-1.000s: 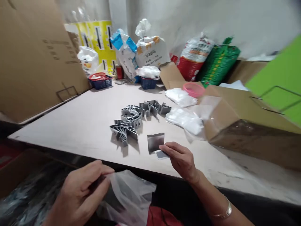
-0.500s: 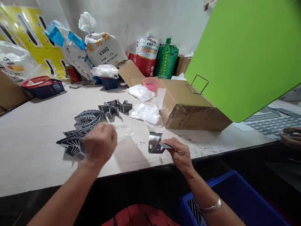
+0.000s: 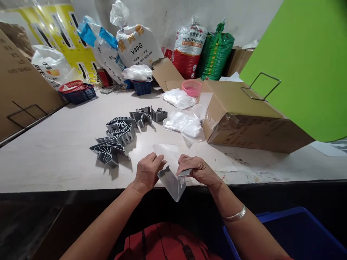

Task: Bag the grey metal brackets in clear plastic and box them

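Between my hands, near the table's front edge, is a bent grey metal piece [image 3: 173, 184]. My right hand [image 3: 199, 169] pinches its right flange. Beside its left edge, my left hand [image 3: 149, 171] is closed on a thin clear plastic bag [image 3: 166, 150] that lies behind the piece. Rows of similar bent metal pieces [image 3: 119, 133] stand nested to the left. White plastic bags [image 3: 184, 123] lie in stacks behind my hands.
A cardboard box [image 3: 255, 130] sits at the right, by a green panel [image 3: 303, 72]. Another box [image 3: 27, 83] stands far left. Baskets [image 3: 78, 94] and filled sacks [image 3: 189, 50] line the back. A blue bin [image 3: 298, 231] is below the table at the right.
My left hand has moved from beside the nested pieces to the metal piece, bringing the clear bag. The piece is now nearer my body and tilted. The view has turned left.
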`<act>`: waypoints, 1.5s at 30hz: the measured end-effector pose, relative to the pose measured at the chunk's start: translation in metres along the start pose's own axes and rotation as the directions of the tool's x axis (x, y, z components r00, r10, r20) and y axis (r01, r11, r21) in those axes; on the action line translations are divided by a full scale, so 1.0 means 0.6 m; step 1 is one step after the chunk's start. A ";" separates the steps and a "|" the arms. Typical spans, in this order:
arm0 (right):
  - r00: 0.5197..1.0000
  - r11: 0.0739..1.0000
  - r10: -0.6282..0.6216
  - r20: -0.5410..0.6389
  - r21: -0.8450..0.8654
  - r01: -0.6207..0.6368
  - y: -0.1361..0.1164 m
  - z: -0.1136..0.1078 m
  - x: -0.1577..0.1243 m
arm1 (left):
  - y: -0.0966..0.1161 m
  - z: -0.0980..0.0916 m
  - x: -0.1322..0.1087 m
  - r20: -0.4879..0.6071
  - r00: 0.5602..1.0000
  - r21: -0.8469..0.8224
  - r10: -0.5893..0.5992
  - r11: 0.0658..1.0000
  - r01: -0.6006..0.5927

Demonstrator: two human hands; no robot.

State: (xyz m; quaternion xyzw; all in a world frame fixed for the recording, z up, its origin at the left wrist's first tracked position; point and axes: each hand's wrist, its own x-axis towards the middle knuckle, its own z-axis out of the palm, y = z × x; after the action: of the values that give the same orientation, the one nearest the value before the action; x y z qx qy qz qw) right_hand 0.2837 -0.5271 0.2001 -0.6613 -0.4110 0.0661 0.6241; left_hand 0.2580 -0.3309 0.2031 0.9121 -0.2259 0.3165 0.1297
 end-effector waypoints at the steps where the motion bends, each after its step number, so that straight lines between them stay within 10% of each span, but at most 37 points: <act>1: 1.000 1.000 0.015 0.001 0.001 -0.015 0.007 -0.001 0.000 | -0.001 -0.002 -0.002 0.008 1.000 -0.040 0.000 0.999 0.000; 10: 0.963 0.977 0.170 -0.207 -0.089 -0.192 0.030 -0.013 -0.028 | 0.000 -0.022 -0.016 0.118 0.993 -0.105 0.016 0.994 -0.003; 16: 0.942 0.955 0.115 -0.316 -0.226 -0.193 0.020 0.006 0.004 | 0.030 -0.025 -0.016 0.203 0.968 -0.500 -0.145 0.835 0.230; 18: 0.942 0.952 0.112 -0.318 -0.238 -0.194 0.018 0.015 0.020 | 0.034 -0.020 -0.017 0.290 0.906 -0.626 -0.307 0.655 0.423; 21: 0.919 0.959 0.114 -0.378 -0.200 -0.201 0.023 0.029 0.030 | 0.024 -0.013 -0.018 0.467 0.690 -0.726 -0.553 0.206 0.656; 23: 0.860 0.959 0.155 -0.486 -0.134 -0.249 0.028 0.039 0.026 | 0.012 -0.011 -0.018 0.548 0.556 -0.745 -0.625 -0.061 0.665; 26: 0.756 0.933 0.341 -0.559 0.104 -0.344 0.036 0.058 0.015 | -0.002 -0.012 -0.015 0.575 0.472 -0.766 -0.668 -0.238 0.598; 36: 0.604 0.757 0.611 -0.511 0.599 -0.259 0.036 0.121 0.009 | 0.003 -0.002 -0.016 0.617 0.345 -0.756 -0.707 -0.412 0.508; 45: 0.725 0.752 0.553 -0.410 0.621 -0.222 0.030 0.120 0.007 | 0.000 0.005 -0.022 0.633 0.359 -0.750 -0.686 -0.426 0.506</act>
State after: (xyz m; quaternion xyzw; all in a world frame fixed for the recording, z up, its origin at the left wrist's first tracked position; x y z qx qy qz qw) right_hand 0.2516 -0.4671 0.1707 -0.5237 -0.0147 0.1105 0.8446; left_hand 0.2504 -0.3278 0.1922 0.5068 0.2018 0.0177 0.8379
